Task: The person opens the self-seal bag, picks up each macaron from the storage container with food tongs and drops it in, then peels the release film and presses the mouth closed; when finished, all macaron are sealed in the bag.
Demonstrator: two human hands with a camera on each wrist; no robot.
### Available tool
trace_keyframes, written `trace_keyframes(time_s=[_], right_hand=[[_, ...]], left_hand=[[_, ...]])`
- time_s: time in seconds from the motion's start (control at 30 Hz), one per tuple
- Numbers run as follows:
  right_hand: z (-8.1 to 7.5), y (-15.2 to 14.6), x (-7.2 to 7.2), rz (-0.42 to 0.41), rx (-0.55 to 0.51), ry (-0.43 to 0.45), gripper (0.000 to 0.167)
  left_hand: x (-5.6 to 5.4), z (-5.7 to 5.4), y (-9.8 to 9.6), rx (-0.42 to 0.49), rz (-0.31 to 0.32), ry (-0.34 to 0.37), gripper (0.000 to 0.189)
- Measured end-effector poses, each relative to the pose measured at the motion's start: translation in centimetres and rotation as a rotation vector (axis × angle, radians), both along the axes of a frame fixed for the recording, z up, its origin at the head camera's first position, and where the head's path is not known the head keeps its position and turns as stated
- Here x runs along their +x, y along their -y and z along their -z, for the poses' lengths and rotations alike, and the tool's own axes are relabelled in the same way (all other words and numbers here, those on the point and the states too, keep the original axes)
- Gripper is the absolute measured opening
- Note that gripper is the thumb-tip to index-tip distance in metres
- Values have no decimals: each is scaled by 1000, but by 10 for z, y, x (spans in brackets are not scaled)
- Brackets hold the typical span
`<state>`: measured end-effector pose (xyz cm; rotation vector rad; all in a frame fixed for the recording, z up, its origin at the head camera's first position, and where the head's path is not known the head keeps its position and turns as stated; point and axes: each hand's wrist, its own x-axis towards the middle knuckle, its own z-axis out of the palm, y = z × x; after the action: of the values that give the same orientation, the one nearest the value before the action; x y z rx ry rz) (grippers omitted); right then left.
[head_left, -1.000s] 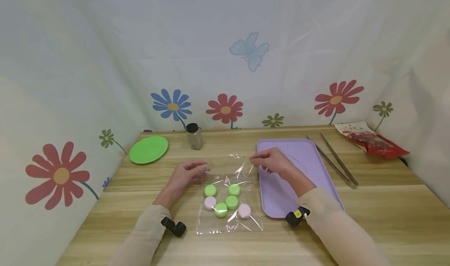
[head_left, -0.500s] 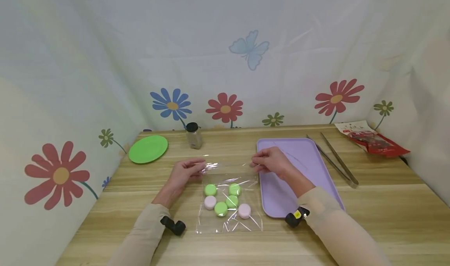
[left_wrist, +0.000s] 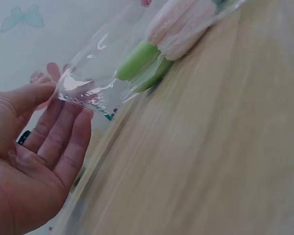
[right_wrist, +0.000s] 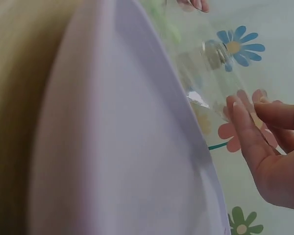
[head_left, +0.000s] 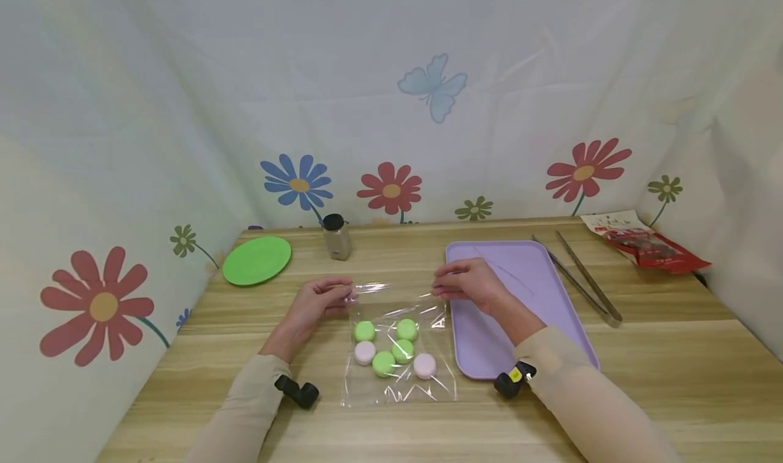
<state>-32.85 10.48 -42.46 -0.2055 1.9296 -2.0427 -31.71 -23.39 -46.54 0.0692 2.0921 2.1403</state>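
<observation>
A clear plastic bag [head_left: 397,387] lies on the table with several green macarons [head_left: 383,364] and two pink macarons [head_left: 425,366] inside it. My left hand [head_left: 317,305] pinches the bag's far left corner. In the left wrist view the thumb and fingertips of that hand [left_wrist: 44,152] meet at the shiny film. The far right corner is between the thumb and fingers of my right hand [head_left: 472,285], above the left edge of a purple tray [head_left: 483,347]. From the right wrist, the right hand [right_wrist: 274,152] appears beside the film's edge.
A green plate [head_left: 257,261] rests at the back left, with a black-capped jar [head_left: 337,237] to its right. Metal tongs [head_left: 588,279] lie along the tray's right side. A red and white snack packet [head_left: 645,242] occupies the far right corner.
The bag's far edge, raised and crumpled earlier, has come down nearer to me and looks flatter. Both hands keep nearly the same place; the macarons have hardly moved.
</observation>
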Motion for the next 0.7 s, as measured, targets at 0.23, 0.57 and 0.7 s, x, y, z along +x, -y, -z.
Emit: trace_keyframes(time_s=[0.23, 0.57, 0.7], right_hand=[[0, 1, 1, 26, 102, -50, 23], [-10, -5, 2, -57, 179, 21, 31], [-12, -5, 2, -106, 93, 134, 35]], left_hand=[[2, -8, 5, -222, -29, -99, 31], [-1, -10, 7, 33, 30, 73, 43], [0, -11, 7, 53, 24, 122, 37]])
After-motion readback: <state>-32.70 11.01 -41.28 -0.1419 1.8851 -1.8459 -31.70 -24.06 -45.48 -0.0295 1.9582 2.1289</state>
